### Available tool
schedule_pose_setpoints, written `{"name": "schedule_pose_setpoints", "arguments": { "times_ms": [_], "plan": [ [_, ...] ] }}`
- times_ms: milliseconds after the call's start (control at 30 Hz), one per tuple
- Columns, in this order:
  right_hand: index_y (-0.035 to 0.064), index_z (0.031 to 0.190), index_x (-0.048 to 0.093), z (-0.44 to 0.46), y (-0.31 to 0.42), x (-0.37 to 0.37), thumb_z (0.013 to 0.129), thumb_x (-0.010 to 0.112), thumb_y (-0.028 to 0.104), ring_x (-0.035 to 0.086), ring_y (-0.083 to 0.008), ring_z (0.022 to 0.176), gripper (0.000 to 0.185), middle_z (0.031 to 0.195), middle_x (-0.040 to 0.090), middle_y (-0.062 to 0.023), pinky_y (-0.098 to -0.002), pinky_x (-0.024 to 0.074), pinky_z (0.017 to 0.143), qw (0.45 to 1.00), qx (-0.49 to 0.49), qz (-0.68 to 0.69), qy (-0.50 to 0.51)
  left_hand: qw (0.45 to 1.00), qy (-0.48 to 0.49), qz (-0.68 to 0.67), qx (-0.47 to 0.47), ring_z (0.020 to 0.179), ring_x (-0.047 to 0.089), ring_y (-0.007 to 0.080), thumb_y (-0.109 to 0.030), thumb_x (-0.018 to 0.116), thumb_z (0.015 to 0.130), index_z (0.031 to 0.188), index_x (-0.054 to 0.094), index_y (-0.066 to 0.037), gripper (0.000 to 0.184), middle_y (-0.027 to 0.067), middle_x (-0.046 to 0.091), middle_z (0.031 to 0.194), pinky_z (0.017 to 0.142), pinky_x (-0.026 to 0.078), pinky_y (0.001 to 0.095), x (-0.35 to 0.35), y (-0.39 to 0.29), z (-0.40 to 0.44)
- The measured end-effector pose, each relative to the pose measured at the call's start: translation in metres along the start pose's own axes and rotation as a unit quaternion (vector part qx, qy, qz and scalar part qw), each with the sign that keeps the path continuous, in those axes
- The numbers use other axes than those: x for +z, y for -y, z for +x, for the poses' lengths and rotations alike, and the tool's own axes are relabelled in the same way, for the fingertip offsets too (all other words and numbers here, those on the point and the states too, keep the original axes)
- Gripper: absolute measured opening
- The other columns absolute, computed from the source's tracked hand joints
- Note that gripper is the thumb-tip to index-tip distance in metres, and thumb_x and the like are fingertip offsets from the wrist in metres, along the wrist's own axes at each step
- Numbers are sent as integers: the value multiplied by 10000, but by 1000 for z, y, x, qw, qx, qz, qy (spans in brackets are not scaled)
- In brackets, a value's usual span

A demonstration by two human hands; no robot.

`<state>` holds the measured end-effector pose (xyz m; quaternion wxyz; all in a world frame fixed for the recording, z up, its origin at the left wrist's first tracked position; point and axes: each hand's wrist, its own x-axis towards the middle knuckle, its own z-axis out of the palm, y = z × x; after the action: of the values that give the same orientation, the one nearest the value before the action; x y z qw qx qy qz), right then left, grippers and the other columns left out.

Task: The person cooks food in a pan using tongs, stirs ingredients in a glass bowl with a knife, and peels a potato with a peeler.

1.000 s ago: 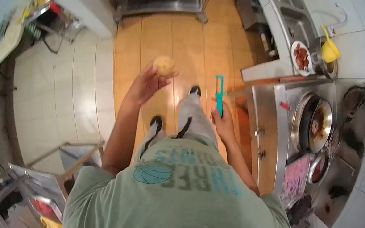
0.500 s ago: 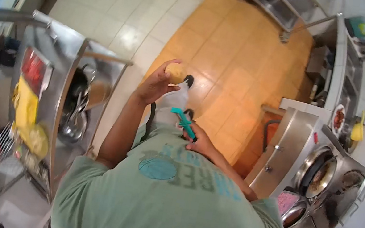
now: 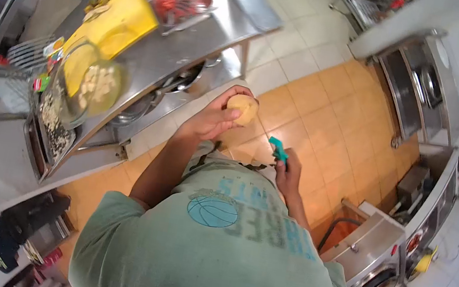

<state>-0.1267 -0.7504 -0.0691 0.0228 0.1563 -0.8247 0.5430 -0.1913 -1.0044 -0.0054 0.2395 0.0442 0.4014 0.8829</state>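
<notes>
Hands: our left hand [image 3: 213, 118] curled round a pale potato [image 3: 244, 110]; our right hand [image 3: 291, 172] gripped a teal peeler [image 3: 279, 149].
Hold: we seemed to grasp the potato from its left, probably to leave the side facing the peeler bare.
Potato: it sat in our left hand, farther out than our right, the peeler near but apart.

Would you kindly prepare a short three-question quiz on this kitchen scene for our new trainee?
1. Which hand holds the teal peeler?
2. True or false: the yellow board lies on the steel table.
3. What is in the left hand? A) a pan; B) a round, potato-like item; C) a spoon.

Key: 1. The right hand. 2. True. 3. B.
</notes>
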Motion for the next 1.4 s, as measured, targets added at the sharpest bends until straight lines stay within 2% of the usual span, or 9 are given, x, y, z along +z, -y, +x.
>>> {"name": "schedule_pose_setpoints", "arguments": {
  "times_ms": [133, 267, 333, 400, 733, 900, 1033, 1233, 1400],
  "plan": [
    [15, 832, 522, 95, 43, 79, 925, 438, 387, 461, -123, 576, 393, 683, 482, -25, -260, 358, 520, 983, 7, 179, -28, 990, -9, 86, 113, 1004, 528, 215, -316, 651, 783, 1241, 353, -54, 606, 149, 476, 1171, 817, 460, 323, -45, -84, -89],
    [6, 739, 507, 199, 115, 180, 885, 558, 297, 479, -146, 583, 329, 649, 495, -54, -282, 395, 548, 990, -25, 119, 73, 974, -41, 48, 216, 930, 548, 264, -381, 603, 796, 1085, 464, -35, 472, 180, 489, 1051, 780, 491, 361, -78, -153, -192],
    [8, 712, 511, 245, 136, 232, 847, 613, 324, 469, -155, 567, 358, 617, 484, -54, -296, 402, 551, 977, -185, 61, 86, 938, -173, 58, 294, 804, 560, 270, -424, 569, 806, 971, 493, -37, 427, 189, 486, 963, 704, 504, 359, -92, -165, -244],
    [20, 758, 578, 284, 161, 267, 817, 642, 363, 514, -177, 594, 354, 637, 535, -69, -310, 431, 590, 975, -111, 15, 192, 897, -221, 58, 378, 727, 558, 253, -407, 566, 817, 907, 506, -50, 373, 159, 485, 880, 634, 493, 324, -115, -166, -283],
    [42, 976, 651, 368, 185, 430, 774, 677, 416, 614, -175, 906, 426, 940, 662, -86, -302, 464, 839, 890, -114, 61, 438, 792, -590, -52, 145, 693, 563, 238, -302, 569, 840, 1009, 488, -64, 302, 82, 487, 912, 585, 482, 319, -138, -115, -310],
    [52, 823, 679, 371, 173, 454, 718, 698, 413, 640, -247, 775, 377, 817, 668, -127, -337, 487, 726, 878, -100, 115, 454, 779, -605, -51, 158, 697, 601, 222, -288, 487, 905, 1198, 436, -37, 390, 84, 557, 1082, 584, 506, 315, -140, -105, -287],
    [43, 812, 673, 361, 182, 447, 733, 688, 381, 636, -253, 711, 348, 752, 659, -125, -346, 485, 675, 889, -76, 128, 433, 751, -639, -65, 153, 660, 641, 260, -216, 510, 899, 1126, 500, -13, 305, 105, 608, 949, 525, 536, 322, -129, -121, -273],
    [41, 791, 665, 367, 183, 428, 766, 660, 337, 631, -269, 676, 297, 714, 644, -134, -352, 481, 642, 910, -87, 95, 393, 749, -640, -29, 168, 704, 640, 210, -199, 481, 906, 1180, 471, -12, 332, 137, 569, 1178, 538, 543, 285, -119, -142, -257],
    [3, 835, 673, 401, 193, 399, 786, 675, 256, 585, -149, 644, 257, 698, 638, -87, -291, 445, 607, 920, -77, 141, 358, 738, -641, -16, 208, 823, 621, 187, -226, 499, 896, 1246, 402, -12, 422, 171, 546, 1204, 575, 545, 280, -128, -158, -237]
  ]
}}
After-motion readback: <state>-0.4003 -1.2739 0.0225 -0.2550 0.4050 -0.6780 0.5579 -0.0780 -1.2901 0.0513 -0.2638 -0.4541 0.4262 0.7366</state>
